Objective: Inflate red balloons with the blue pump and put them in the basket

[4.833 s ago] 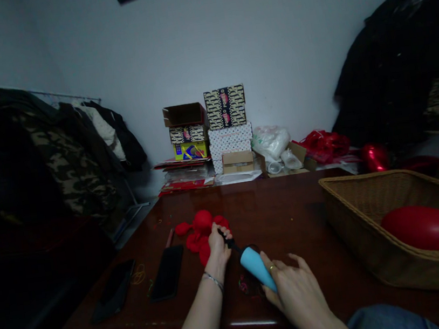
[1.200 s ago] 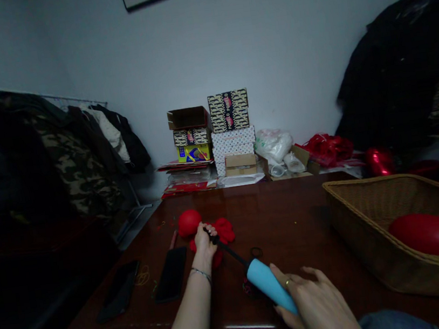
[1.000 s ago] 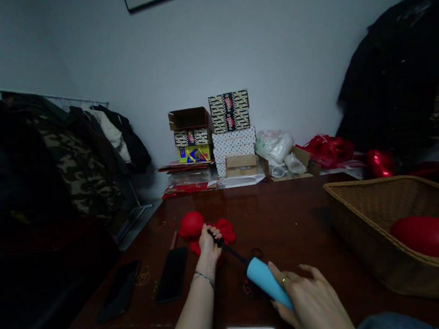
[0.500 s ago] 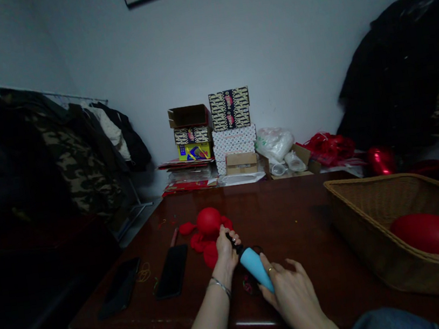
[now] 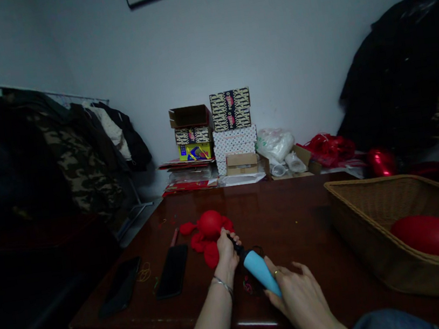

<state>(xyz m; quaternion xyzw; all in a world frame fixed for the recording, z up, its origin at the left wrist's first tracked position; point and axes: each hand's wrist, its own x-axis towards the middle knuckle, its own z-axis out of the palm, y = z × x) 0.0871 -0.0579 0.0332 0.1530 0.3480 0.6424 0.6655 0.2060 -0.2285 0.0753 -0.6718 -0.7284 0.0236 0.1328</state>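
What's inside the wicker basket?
A red balloon. The near wall of the basket hides its lower edge and whatever lies beneath; the right end runs out of frame.

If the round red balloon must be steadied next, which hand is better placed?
Probably the left hand: it grips the pump's black end, right beside the red balloon. The right hand is farther back, holding the blue barrel.

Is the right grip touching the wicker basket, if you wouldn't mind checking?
No, the right grip is around the light blue pump, and the wicker basket stands apart from that grip, farther right.
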